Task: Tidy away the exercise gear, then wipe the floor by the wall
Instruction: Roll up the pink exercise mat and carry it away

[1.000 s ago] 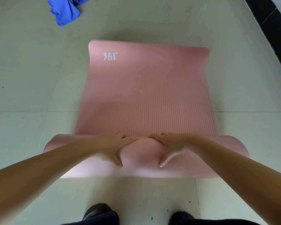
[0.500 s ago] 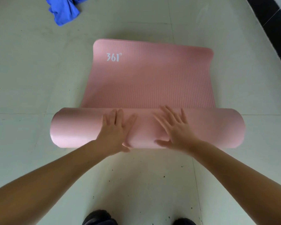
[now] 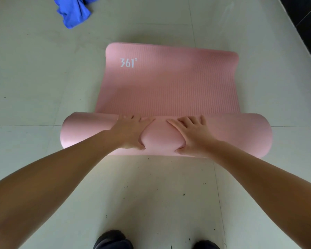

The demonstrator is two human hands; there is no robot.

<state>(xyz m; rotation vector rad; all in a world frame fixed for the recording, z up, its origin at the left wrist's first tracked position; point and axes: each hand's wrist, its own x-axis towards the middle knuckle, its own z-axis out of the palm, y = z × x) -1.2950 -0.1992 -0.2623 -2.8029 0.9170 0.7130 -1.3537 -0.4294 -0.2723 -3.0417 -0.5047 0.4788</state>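
A pink exercise mat [image 3: 169, 87] printed "361°" lies on the pale tiled floor, its far part flat. Its near part is wound into a thick roll [image 3: 241, 135] that lies crosswise in front of me. My left hand [image 3: 131, 133] grips the roll just left of its middle, fingers over the top and thumb dug into the near side. My right hand [image 3: 192, 135] holds it the same way just right of the middle. The foam bulges between the two hands.
A crumpled blue cloth [image 3: 74, 11] lies on the floor at the far left. A dark skirting strip [image 3: 305, 20] of the wall runs along the upper right. My black shoes [image 3: 113, 239] stand on speckled, dirty tiles at the bottom edge.
The roll has travelled away from me and grown thicker over the second. Half a second ago both palms lay flat on it; now fingers and thumbs clasp it.
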